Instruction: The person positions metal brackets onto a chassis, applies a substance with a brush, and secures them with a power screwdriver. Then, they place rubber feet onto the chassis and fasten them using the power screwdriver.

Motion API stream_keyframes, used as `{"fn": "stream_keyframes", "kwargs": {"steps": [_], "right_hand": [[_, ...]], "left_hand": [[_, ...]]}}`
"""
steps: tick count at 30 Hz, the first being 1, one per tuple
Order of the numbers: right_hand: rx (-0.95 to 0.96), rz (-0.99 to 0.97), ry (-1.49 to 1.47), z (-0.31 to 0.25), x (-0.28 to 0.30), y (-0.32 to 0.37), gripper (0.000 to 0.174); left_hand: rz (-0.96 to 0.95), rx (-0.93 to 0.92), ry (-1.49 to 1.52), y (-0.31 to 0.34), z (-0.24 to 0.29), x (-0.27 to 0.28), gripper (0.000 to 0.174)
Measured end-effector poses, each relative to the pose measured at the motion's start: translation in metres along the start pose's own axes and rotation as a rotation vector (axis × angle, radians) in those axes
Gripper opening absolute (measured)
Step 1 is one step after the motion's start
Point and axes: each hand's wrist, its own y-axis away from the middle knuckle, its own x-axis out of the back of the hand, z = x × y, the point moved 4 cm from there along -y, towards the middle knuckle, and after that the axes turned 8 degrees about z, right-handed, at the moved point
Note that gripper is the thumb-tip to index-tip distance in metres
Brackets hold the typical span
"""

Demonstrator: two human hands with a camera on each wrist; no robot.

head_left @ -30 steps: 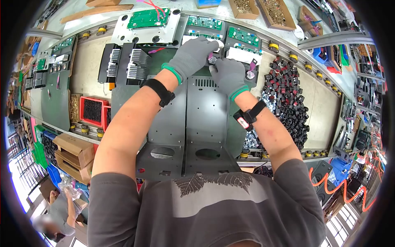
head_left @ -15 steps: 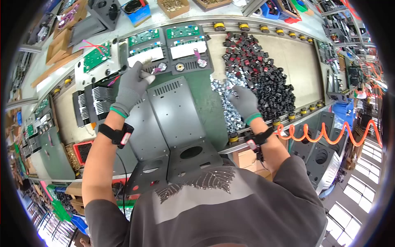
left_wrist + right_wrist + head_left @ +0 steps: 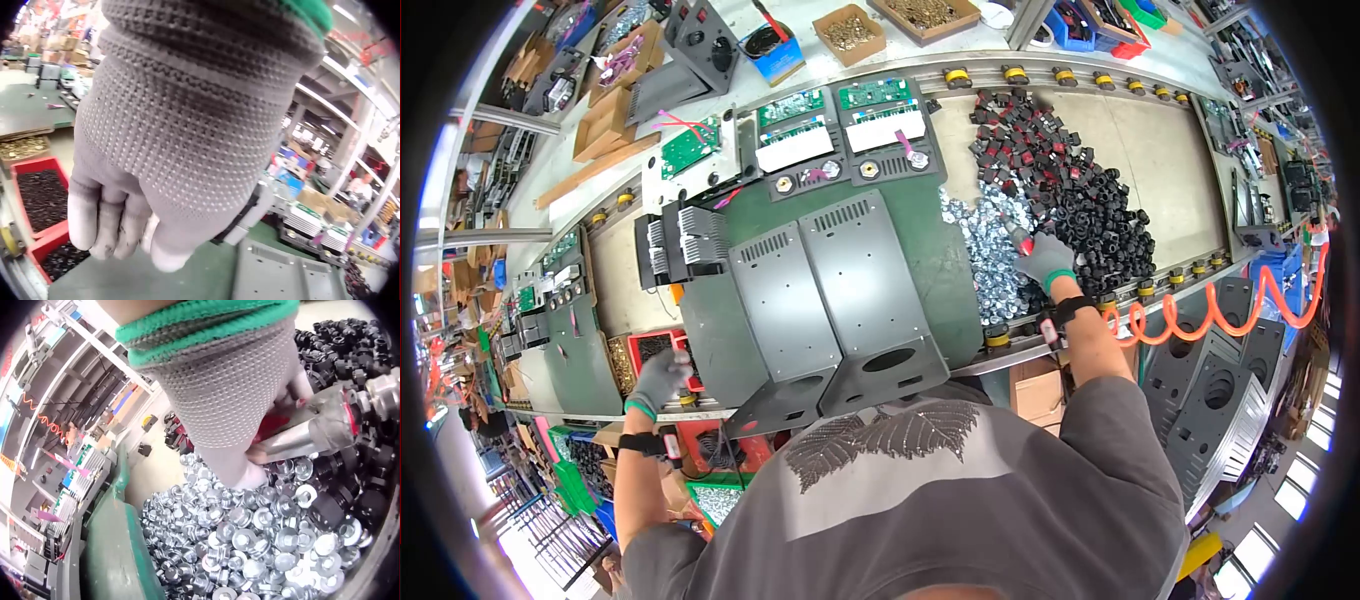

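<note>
My left hand [image 3: 662,378], in a grey glove, hovers at the red bins [image 3: 638,352] of small black parts. In the left wrist view the hand [image 3: 181,137] hangs with fingers loosely bent downward beside those bins [image 3: 64,176]; nothing in it can be made out. My right hand [image 3: 1048,260] grips a silver and red tool [image 3: 1018,236] over the piles of metal screws [image 3: 990,270] and black parts [image 3: 1105,220]. Seen from the right wrist, the hand [image 3: 225,406] curls round the tool [image 3: 312,434], just above the screws [image 3: 244,537].
Two bent grey metal panels [image 3: 865,270] lie side by side on the green mat [image 3: 925,240]. Behind them stand assemblies with green circuit boards [image 3: 875,92], and finned heatsinks [image 3: 700,235] to the left. An orange coiled hose [image 3: 1190,335] hangs at the right.
My left hand has left the assemblies and moved down and left to the red bins. My right hand has shifted right from the screws and now holds the tool. The head view has shifted.
</note>
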Motion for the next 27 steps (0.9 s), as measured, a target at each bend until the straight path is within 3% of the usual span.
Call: {"fn": "stream_keyframes", "kwargs": {"steps": [2,3,6,8,11,13,14,15,16,17,18,19,22,24,27], "right_hand": [[-0.017,-0.050,-0.194,0.009,0.001,0.005,0.063],[-0.029,-0.101,-0.347,0.017,0.000,0.008,0.063],[-0.063,-0.283,-0.829,0.039,-0.001,0.028,0.055],[-0.168,-0.515,-1.400,0.026,0.038,0.091,0.043],[-0.126,-0.573,-1.357,0.029,0.068,0.139,0.040],[-0.038,-0.532,-1.396,0.026,0.081,0.173,0.038],[0.024,-0.448,-1.401,0.017,0.090,0.190,0.048],[0.072,-0.442,-1.427,0.008,0.099,0.207,0.053],[0.113,-0.434,-1.453,0.000,0.108,0.225,0.059],[0.167,-0.385,-1.512,-0.009,0.117,0.241,0.059],[0.218,-0.330,-1.570,-0.018,0.127,0.259,0.059],[0.225,-0.284,-1.618,-0.029,0.141,0.281,0.062],[0.252,-0.337,-1.596,-0.050,0.160,0.326,0.078],[0.177,-0.343,-1.486,-0.072,0.178,0.356,0.089],[0.128,-0.418,-1.396,-0.105,0.187,0.385,0.095]], "left_hand": [[0.073,-0.239,-0.682,0.024,-0.008,0.003,0.022],[0.064,-0.108,-0.633,0.028,-0.011,0.012,0.031],[-0.044,-0.180,-0.358,0.038,0.017,0.062,0.028],[-0.158,-0.245,-0.077,0.049,0.041,0.093,0.026],[-0.017,-0.349,-0.234,0.059,0.070,0.127,0.029],[-0.129,-0.194,-0.474,0.031,0.052,0.137,0.035],[0.035,-0.129,-0.832,0.027,0.045,0.107,0.039],[-0.162,-0.378,-0.978,-0.031,0.009,0.115,0.040],[-0.040,-0.190,-0.967,-0.008,0.012,0.070,0.050],[-0.219,-0.342,-1.028,-0.066,-0.025,0.067,0.063],[0.041,-0.248,-0.953,-0.013,-0.008,0.020,0.075],[0.067,-0.236,-1.143,-0.014,-0.006,0.002,0.079],[0.193,-0.494,-1.193,-0.069,-0.038,0.000,0.071],[0.134,-0.293,-0.863,-0.064,-0.034,-0.002,0.062],[0.075,-0.275,-0.762,-0.068,-0.028,-0.005,0.056]]}}
